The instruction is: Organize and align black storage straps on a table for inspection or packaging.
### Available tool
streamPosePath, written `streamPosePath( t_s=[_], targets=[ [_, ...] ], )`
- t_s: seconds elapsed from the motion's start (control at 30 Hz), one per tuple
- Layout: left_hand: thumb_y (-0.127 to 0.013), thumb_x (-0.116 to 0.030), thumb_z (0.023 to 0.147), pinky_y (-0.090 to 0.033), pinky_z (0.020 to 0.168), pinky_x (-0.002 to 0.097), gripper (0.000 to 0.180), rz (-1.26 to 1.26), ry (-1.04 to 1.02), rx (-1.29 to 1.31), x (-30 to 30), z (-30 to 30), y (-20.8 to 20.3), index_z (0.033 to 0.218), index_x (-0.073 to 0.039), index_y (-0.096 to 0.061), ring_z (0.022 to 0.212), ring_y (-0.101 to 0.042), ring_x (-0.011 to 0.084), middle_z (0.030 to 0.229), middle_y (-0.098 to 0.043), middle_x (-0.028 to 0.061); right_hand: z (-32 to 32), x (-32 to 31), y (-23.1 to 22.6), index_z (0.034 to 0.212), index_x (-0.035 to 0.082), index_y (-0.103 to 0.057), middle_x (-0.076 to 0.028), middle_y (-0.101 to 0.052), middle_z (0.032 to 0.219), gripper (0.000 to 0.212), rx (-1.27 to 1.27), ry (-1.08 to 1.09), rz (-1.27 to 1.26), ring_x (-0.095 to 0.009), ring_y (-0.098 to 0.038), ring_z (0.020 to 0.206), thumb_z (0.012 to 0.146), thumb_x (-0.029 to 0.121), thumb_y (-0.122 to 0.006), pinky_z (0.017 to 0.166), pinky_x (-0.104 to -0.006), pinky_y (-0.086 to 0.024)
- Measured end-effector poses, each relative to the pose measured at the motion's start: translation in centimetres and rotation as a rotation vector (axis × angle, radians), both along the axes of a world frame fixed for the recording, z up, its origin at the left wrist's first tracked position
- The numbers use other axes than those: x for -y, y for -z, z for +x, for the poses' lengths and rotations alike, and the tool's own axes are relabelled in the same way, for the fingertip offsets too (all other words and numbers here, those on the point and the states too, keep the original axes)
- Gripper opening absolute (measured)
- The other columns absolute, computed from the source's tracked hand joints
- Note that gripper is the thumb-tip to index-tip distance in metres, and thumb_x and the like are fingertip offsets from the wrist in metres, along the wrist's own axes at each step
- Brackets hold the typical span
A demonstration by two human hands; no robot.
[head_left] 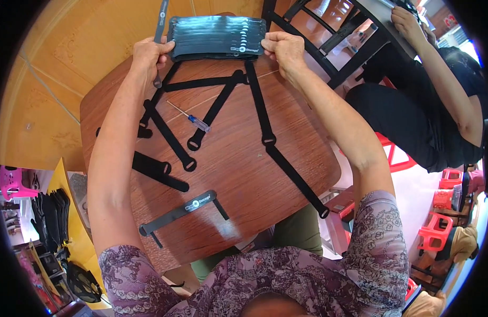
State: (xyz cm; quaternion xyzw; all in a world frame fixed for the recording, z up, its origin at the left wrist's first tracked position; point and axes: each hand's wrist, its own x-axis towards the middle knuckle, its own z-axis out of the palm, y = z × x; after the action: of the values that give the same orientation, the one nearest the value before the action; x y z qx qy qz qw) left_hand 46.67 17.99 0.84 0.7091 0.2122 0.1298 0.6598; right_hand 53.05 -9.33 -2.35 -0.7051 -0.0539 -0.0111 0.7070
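Note:
At the far edge of the table, a stack of dark grey, rounded-end strips (215,38) with white print lies across between my hands. My left hand (148,55) is closed around a single grey strip (161,24) standing upright, and its thumb touches the stack's left end. My right hand (287,52) pinches the stack's right end between thumb and fingers. Below the stack, several black straps with loop ends (259,103) lie spread over the wood. A screwdriver (198,122) with a clear blue handle rests among them. Nearer me is another grey strip (172,214) with short black straps.
The brown wooden table (244,182) has a yellow wooden panel (59,79) beyond its left side. At the right, a co-worker (429,105) in dark clothes sits by a black-framed table (339,47). Red stools (437,232) stand farther right.

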Motion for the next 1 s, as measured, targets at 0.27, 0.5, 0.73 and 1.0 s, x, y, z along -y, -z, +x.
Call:
streamPosePath(
  t_s=[0.27,0.5,0.73,1.0],
  targets=[
    [-0.061,0.005,0.076,-0.028,0.034,0.0202,0.012,-0.009,0.011,-0.028,-1.0,1.2,1.1,0.083,-0.003,-0.056,0.04,-0.042,0.0063,0.059,-0.05,0.0,0.6,-0.5,1.3,0.08,0.0,-0.068,-0.003,-0.06,0.062,0.01,0.073,0.023,-0.04,-0.007,-0.052,0.052,0.072,-0.004,-0.065,0.044,-0.0184,-0.04],
    [-0.058,0.007,0.077,-0.028,0.034,0.0206,0.011,-0.013,-0.002,-0.064,-0.9,1.6,1.4,0.083,-0.002,-0.056,0.04,-0.042,0.0071,0.059,-0.051,0.0014,0.8,-0.3,1.3,0.079,-0.001,-0.068,-0.003,-0.06,0.062,0.01,0.084,0.017,-0.044,-0.008,-0.052,0.051,0.071,-0.006,-0.064,0.044,-0.0195,-0.04],
    [-0.058,0.008,0.076,-0.028,0.034,0.0225,0.012,0.001,0.0,-0.064,-1.5,1.7,2.0,0.085,0.001,-0.058,0.04,-0.043,0.0073,0.059,-0.053,0.0028,1.3,-0.4,2.0,0.076,-0.004,-0.068,-0.006,-0.062,0.064,0.009,0.082,-0.012,-0.035,-0.012,-0.055,0.055,0.068,-0.006,-0.066,0.05,-0.025,-0.044],
    [-0.062,0.006,0.075,-0.03,0.034,0.0227,0.012,-0.035,0.007,-0.056,-1.7,2.1,2.4,0.085,0.001,-0.059,0.04,-0.045,0.0077,0.061,-0.056,0.004,2.2,0.0,2.4,0.082,0.003,-0.07,-0.008,-0.068,0.075,0.016,0.149,0.067,-0.3,-0.014,-0.062,0.069,0.066,0.004,-0.07,0.068,-0.0275,-0.048]
  ],
)
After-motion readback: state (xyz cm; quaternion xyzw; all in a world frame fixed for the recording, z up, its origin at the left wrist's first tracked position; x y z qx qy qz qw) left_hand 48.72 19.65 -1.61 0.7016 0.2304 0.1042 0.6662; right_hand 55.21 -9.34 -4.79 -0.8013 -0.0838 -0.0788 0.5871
